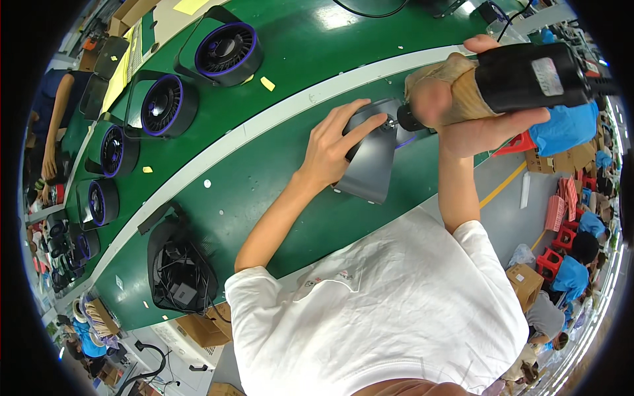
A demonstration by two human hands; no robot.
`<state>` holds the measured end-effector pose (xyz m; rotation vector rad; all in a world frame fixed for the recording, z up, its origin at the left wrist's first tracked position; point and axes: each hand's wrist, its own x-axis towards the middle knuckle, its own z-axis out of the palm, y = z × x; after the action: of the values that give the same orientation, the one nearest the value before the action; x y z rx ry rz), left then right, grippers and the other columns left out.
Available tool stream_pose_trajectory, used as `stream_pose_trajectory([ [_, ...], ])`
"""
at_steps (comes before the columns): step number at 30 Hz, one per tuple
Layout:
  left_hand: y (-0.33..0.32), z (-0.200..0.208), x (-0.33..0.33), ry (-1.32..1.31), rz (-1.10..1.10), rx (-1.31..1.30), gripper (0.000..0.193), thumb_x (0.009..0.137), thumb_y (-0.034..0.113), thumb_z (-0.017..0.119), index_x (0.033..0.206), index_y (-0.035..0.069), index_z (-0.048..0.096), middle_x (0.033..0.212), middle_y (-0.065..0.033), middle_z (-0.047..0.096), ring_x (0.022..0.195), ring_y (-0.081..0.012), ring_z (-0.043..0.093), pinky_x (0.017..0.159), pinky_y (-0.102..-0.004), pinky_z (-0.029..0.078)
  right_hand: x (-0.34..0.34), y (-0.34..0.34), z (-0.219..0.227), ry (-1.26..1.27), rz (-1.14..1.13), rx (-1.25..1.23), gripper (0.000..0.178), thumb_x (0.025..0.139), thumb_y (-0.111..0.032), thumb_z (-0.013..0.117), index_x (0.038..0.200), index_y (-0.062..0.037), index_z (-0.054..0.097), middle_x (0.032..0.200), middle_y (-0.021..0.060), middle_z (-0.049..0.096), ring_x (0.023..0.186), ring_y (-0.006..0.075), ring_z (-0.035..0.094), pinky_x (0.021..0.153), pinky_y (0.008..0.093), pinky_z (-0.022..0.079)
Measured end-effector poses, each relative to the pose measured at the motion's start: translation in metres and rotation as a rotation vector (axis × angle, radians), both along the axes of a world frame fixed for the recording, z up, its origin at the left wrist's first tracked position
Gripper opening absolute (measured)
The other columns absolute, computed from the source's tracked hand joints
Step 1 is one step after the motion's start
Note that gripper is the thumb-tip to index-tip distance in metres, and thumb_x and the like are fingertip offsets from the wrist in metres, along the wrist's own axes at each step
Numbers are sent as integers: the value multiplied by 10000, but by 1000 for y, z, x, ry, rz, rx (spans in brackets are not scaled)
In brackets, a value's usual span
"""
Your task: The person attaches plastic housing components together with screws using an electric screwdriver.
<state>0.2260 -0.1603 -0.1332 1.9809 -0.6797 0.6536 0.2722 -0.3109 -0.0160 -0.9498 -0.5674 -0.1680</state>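
My right hand is wrapped round a black electric screwdriver, whose front part is bound in tan tape. The tool lies nearly level, its tip pointing left at the side of a dark grey fan. On the green workbench, the fan rests tilted, with a flat stand facing me and a bit of purple ring showing behind. My left hand grips it from the left. One finger reaches along its side close to the screwdriver's tip, where a small shiny metal part shows. Whether the tip touches a screw is too small to tell.
Several black fans with purple rings, one of them a fan, line the green belt beyond a pale rail. A black mesh bag of cables sits at the bench's left. A co-worker's arm is far left; people and red stools fill the right.
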Motion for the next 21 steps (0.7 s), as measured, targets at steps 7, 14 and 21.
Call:
stream_pose_trajectory([
  [7,-2,3,-1,29,-3,-4,523,580,84,719,1095,131,638,1143,-138,552,877,-301,589,659,-356,509,-3,5,-7,59,-87,-81,1014,689,-869,87,1048,17,425,482,80,465,356,148,422,351,254,356],
  [14,-2,2,2,0,-25,-3,528,565,65,720,1083,125,641,1146,-139,552,889,-310,589,685,-367,507,-10,10,-1,151,-183,-236,997,662,-894,112,999,-7,417,456,63,412,340,158,383,343,257,334],
  [21,-1,16,4,98,-48,1,527,605,71,709,1121,121,614,1150,-144,549,921,-319,587,729,-379,503,-10,11,3,143,-283,-372,1033,656,-897,105,1022,12,432,463,57,408,367,169,431,366,252,367],
])
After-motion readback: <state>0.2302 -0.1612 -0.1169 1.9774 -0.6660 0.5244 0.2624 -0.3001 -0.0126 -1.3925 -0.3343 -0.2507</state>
